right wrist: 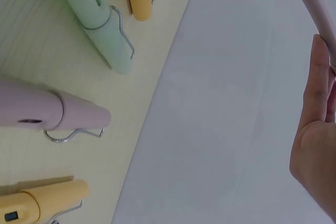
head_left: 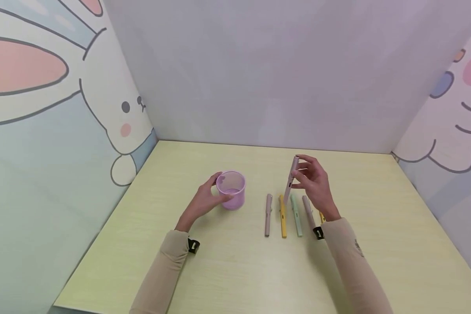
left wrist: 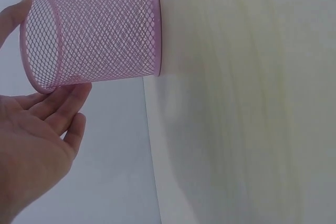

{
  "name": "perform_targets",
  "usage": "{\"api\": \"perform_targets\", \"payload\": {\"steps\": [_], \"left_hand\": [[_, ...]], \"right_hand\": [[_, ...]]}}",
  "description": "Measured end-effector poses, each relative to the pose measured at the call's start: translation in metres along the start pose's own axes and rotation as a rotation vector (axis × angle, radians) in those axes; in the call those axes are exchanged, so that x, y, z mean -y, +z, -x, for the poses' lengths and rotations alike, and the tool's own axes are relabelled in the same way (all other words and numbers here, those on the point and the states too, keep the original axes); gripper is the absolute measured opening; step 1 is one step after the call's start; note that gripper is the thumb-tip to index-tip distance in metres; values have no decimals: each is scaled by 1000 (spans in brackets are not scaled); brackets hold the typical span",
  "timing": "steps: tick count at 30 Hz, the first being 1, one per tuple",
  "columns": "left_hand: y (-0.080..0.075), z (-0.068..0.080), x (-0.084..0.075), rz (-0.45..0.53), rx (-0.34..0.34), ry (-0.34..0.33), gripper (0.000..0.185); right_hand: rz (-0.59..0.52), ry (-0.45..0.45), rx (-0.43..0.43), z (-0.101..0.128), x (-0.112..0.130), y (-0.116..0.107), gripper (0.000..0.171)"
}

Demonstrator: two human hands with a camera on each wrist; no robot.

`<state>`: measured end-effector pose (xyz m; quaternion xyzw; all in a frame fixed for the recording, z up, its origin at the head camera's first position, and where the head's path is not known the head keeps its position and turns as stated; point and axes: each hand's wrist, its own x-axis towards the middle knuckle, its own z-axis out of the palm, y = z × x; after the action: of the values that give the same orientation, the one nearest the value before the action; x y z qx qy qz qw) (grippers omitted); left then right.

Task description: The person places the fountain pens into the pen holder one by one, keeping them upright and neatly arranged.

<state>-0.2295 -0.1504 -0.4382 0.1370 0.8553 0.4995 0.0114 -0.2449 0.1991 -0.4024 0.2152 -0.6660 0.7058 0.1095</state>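
Observation:
My right hand [head_left: 313,184] pinches a pale pink pen [head_left: 291,179] and holds it nearly upright above the table, over a row of pens. In the right wrist view the held pen [right wrist: 316,4] runs past the fingertips [right wrist: 316,103] at the upper right. My left hand [head_left: 205,201] cups a pink mesh cup [head_left: 232,189] that stands upright on the table. The thumb lies at the rim and the fingers [left wrist: 62,99] touch the mesh wall [left wrist: 97,32].
On the pale yellow table [head_left: 235,270] lie a taupe pen [head_left: 268,214], a yellow pen [head_left: 283,216], a green pen [head_left: 296,215], a pinkish pen [head_left: 307,209] and another yellow pen [head_left: 322,216] half under my right wrist. Panels with cartoon drawings wall in three sides.

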Motion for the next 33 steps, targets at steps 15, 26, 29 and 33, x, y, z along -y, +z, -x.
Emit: {"api": "perform_targets", "payload": {"steps": [15,26,29,33], "left_hand": [[1,-3,4,11,-8,-5,92],[2,-3,5,-5,-13,-11,91],[2,-3,6,-8,-12,-13,92],[3,-4,7,-2,-12,-8,92]], "right_hand": [[-55,-25,14,-13,-10,31,47],[-114,-53,15,-19,-14,46,48],[-124,-44,19,-21,-14,52,48],[-130,-39,15,-26,-13,61,48]]}}
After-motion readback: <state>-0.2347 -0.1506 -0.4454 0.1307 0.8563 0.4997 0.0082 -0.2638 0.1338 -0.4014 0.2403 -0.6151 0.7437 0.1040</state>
